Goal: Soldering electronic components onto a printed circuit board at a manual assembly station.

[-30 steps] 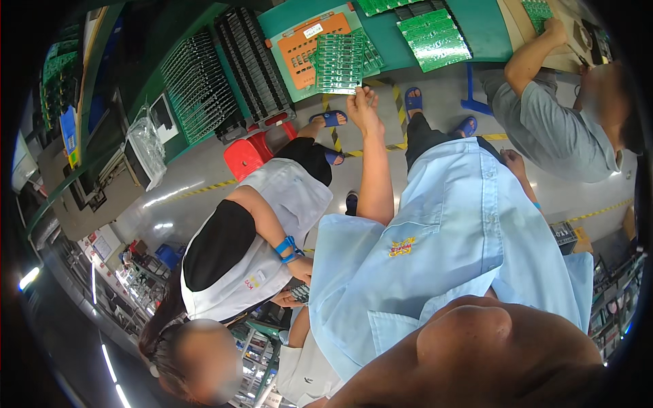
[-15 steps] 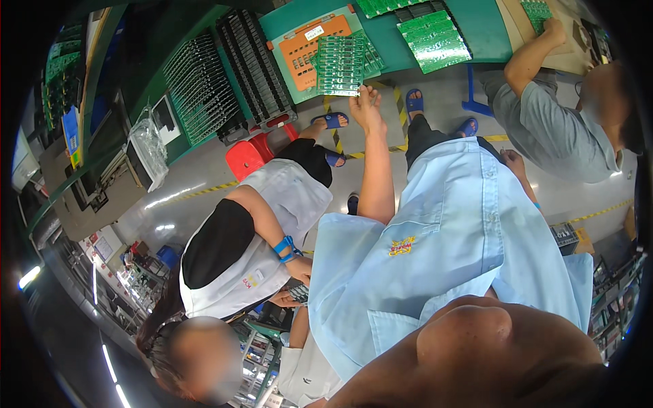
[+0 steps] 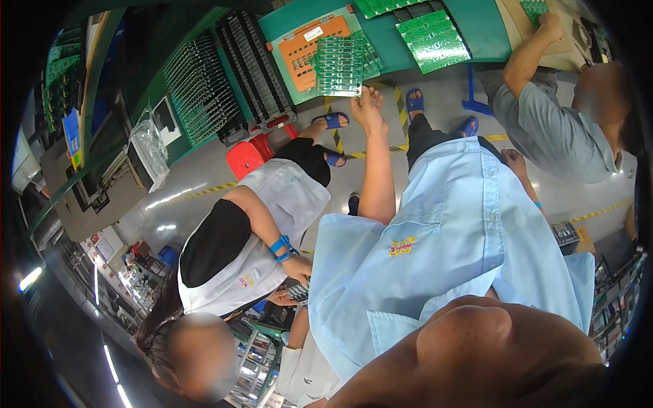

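Note:
My left hand (image 3: 368, 110) reaches toward the bench with its fingers closed on the near corner of a green circuit board panel (image 3: 339, 64). That panel, with rows of small parts, overhangs the bench edge slightly. It partly covers another green panel (image 3: 372, 60) and an orange fixture plate (image 3: 309, 51) with slots and a white label. My right hand (image 3: 515, 163) hangs low beside my right hip, a blue band on its wrist. Its fingers are partly hidden by the blue shirt and too small to read, and nothing plainly shows in it.
Black board racks (image 3: 253, 68) stand left of the fixture. More green panels (image 3: 433, 41) lie right on the green bench (image 3: 490, 34). A person in a white vest (image 3: 272, 204) stands at my left, near a red stool (image 3: 249, 158); another in grey (image 3: 554, 129) works at the right.
My left hand stays at the panel's corner, almost unmoved. The person at my left has shifted their arm and the small object in their hands slightly.

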Demonstrator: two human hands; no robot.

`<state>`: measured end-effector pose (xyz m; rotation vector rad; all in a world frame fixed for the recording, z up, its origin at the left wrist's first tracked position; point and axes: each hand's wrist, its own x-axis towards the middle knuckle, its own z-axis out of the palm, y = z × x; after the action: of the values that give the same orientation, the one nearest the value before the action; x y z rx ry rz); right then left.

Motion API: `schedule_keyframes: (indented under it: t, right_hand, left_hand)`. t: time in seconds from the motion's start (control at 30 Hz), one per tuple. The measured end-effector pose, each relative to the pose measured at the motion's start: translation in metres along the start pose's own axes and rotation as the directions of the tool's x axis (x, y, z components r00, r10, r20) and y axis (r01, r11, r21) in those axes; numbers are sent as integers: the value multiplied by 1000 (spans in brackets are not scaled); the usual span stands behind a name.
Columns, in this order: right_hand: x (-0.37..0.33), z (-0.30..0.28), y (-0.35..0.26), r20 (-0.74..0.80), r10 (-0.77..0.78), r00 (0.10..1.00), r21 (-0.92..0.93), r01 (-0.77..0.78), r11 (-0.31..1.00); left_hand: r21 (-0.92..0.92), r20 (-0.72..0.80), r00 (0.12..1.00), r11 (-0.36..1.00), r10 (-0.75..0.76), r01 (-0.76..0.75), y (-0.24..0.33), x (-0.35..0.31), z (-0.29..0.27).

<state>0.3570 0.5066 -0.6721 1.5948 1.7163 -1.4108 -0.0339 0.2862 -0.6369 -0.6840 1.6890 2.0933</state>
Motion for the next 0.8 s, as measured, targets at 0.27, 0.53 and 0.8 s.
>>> schedule_keyframes:
  t: [0.27,0.53,0.8]
  right_hand:
    - [3,2,6,-17,-17,1000,4,17,1000]
    - [5,2,9,-2,-54,999,8,54,999]
    - [7,2,10,3,-64,998,-1,64,998]
  left_hand:
    - [17,1,1000,1000,-16,16,-3,-1,0]
    - [17,14,1000,1000,-2,2,-4,0,2]
    - [20,16,1000,1000,6,-6,-2,-3,4]
